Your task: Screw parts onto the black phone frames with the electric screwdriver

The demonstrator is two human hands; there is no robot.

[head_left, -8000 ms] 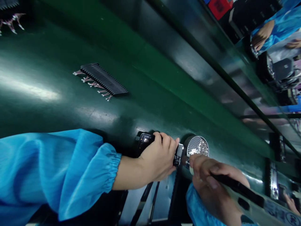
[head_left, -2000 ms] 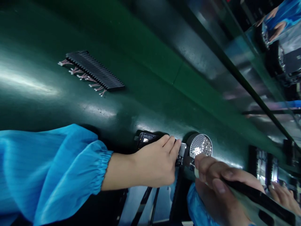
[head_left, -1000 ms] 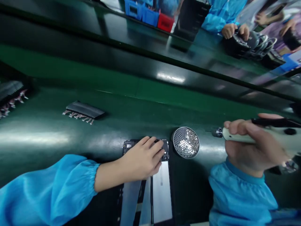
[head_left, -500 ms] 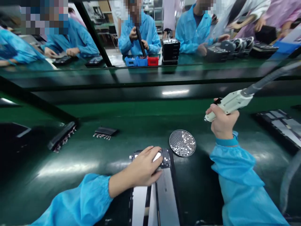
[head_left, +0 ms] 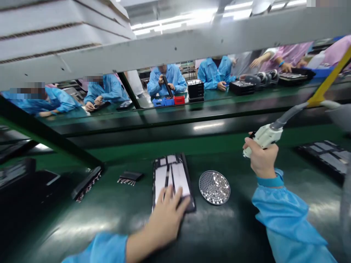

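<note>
My left hand (head_left: 164, 221) lies with fingers spread over the near end of an opened tablet (head_left: 179, 173), whose pale flat cells face up inside a black frame. The fingers hide part of that end, and the hand is slightly blurred. Raised above the bench at the right, my right hand (head_left: 263, 159) wraps round a pale handheld tool (head_left: 265, 137) with a grey hose. Its tip points down and left, apart from the tablet. Between the hands rests a round, perforated tray (head_left: 214, 187) with small shiny pieces in many holes.
Two dark strips with hanging bits (head_left: 130, 177) (head_left: 87, 184) lie left of the tablet. Another opened device (head_left: 326, 157) is at the right. A green post (head_left: 55, 135) slants down on the left. A grey beam (head_left: 175, 49) crosses above. Co-workers (head_left: 166, 82) sit beyond the bench.
My view has tilted up. The tablet sits farther away, with pale cells at its far end instead of circuitry. My left hand has gone from its far end to its near end.
</note>
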